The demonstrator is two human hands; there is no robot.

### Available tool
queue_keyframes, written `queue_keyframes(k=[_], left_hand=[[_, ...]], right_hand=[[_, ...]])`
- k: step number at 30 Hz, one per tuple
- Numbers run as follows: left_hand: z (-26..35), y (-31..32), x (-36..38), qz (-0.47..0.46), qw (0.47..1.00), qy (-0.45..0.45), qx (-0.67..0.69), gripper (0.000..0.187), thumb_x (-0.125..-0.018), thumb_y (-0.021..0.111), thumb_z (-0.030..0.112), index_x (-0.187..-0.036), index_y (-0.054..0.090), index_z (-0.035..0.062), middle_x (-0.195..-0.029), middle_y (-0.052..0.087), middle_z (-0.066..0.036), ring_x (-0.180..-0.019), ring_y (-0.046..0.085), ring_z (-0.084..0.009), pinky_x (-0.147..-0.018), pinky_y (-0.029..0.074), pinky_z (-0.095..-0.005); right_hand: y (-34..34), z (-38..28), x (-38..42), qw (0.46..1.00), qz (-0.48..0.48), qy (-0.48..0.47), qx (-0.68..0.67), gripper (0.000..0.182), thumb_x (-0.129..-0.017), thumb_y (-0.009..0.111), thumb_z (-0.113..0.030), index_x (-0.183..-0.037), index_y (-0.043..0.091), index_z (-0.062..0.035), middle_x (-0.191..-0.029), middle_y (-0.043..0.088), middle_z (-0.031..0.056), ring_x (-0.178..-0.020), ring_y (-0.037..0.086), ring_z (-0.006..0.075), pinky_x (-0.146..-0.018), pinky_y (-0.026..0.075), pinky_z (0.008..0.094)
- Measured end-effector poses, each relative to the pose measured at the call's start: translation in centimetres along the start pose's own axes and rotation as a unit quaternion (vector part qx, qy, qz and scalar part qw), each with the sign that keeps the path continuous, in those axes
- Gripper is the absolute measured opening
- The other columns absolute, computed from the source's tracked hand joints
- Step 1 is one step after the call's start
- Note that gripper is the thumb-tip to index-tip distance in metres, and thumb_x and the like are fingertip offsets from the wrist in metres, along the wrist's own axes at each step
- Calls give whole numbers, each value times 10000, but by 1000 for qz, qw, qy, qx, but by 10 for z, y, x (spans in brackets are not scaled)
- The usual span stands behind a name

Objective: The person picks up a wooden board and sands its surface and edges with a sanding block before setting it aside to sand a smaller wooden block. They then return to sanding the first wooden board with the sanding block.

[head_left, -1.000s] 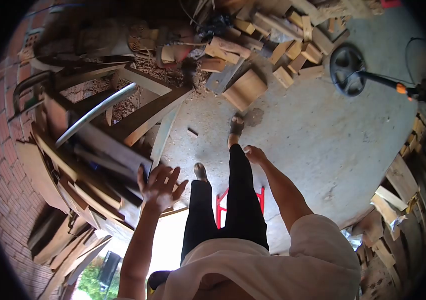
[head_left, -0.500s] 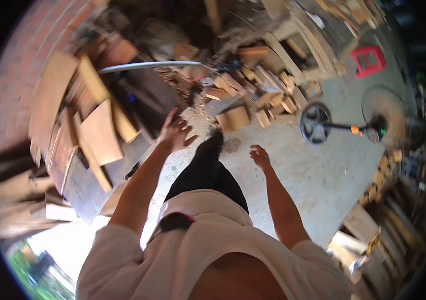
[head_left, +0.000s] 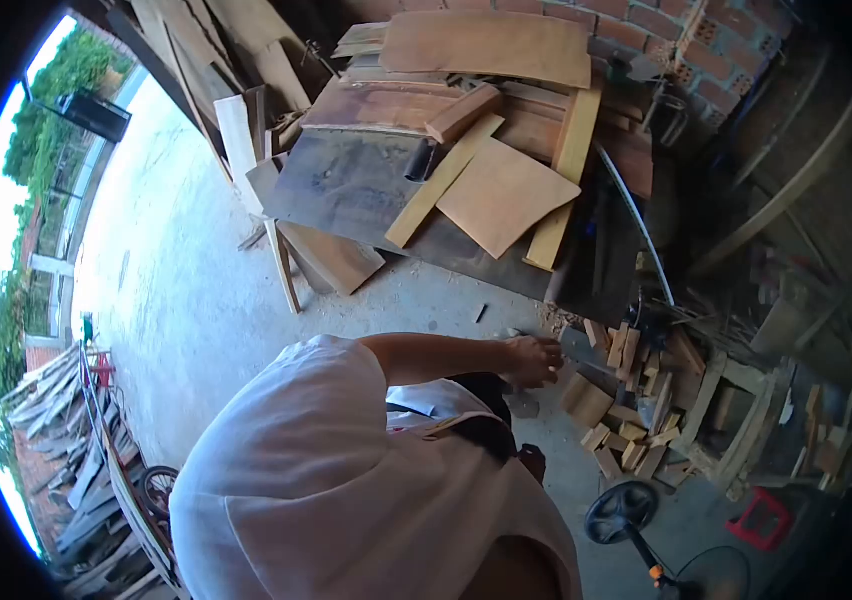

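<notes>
My left hand (head_left: 534, 362) reaches out in front of my body at the end of a bent arm. Its fingers are loosely bent and apart, and I see nothing in it. Near it lies a heap of wood offcuts (head_left: 633, 455) on the concrete floor. Only a dark, small part of my right hand (head_left: 533, 461) shows beside my shirt; its fingers cannot be made out. Beyond my left arm stands a table with a dark top (head_left: 331, 185). On it rest a square wooden panel (head_left: 508, 197), a long yellowish plank (head_left: 446, 180) and a short wood block (head_left: 464, 112).
A wheel-shaped black base (head_left: 622, 512) with a pole stands at lower right, near a red plastic stool (head_left: 759, 519). A wooden frame (head_left: 736, 415) leans by the offcuts. Scrap wood (head_left: 86, 480) is piled at far left. A brick wall (head_left: 636, 35) rises behind the table.
My view has swung left toward the table and the bright outdoor side. My left arm now crosses in front of me, while my right hand has become mostly hidden.
</notes>
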State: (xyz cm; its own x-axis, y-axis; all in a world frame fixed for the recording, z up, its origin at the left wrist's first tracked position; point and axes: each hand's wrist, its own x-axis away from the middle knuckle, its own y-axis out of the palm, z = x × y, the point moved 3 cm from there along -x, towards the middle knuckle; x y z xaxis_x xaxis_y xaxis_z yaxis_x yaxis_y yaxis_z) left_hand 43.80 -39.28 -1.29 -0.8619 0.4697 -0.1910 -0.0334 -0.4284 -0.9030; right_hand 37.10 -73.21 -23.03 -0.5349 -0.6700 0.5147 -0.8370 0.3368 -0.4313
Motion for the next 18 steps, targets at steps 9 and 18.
queue_keyframes(k=[9, 18], left_hand=[[-6, -84, 115, 22, 973, -221, 56, 206, -874, 643, 199, -1057, 685, 113, -1083, 635, -75, -1082, 585, -274, -962, 476, -403], [-52, -136, 307, 83, 909, -402, 72, 210, -914, 624, 214, -1092, 679, 118, -1070, 653, -91, -1029, 622, -299, -900, 514, -413]], right_hand=[[-92, -101, -89, 984, -13, 161, -82, 230, -959, 535, -217, -1118, 615, -71, -900, 690, 80, -707, 661, 159, -592, 501, 289], [2, -410, -166, 951, 67, -90, -290, 405, -1003, 594, -263, -1320, 514, -25, -1217, 589, 104, -1044, 613, 186, -888, 540, 341]])
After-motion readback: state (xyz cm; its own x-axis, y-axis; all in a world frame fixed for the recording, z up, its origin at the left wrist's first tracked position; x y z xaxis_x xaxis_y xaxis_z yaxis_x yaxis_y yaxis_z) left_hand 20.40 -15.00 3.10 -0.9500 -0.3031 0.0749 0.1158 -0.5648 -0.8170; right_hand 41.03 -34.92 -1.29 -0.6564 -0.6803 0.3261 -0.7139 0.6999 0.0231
